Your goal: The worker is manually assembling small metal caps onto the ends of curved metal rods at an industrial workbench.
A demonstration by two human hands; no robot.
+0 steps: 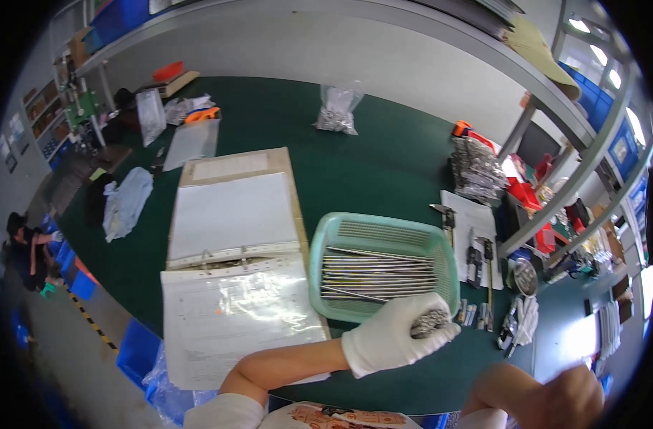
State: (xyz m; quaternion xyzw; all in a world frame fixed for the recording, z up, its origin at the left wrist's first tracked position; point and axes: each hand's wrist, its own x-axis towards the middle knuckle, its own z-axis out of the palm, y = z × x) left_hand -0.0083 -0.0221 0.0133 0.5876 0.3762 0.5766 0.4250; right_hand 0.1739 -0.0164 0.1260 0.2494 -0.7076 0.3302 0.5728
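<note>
My left hand, in a white glove, is closed round a bundle of thin metal rods, seen end-on at the thumb side. It is over the near right corner of a pale green plastic basket. Inside the basket more long metal rods lie side by side, roughly left to right. My bare right hand is at the lower right, away from the basket. Motion smears its fingers, and I cannot tell if it holds anything.
An open ring binder lies left of the basket. Calipers rest on paper to the right. A clear bag of metal parts stands at the back, and a stack of bagged parts sits back right. Shelf posts rise at right.
</note>
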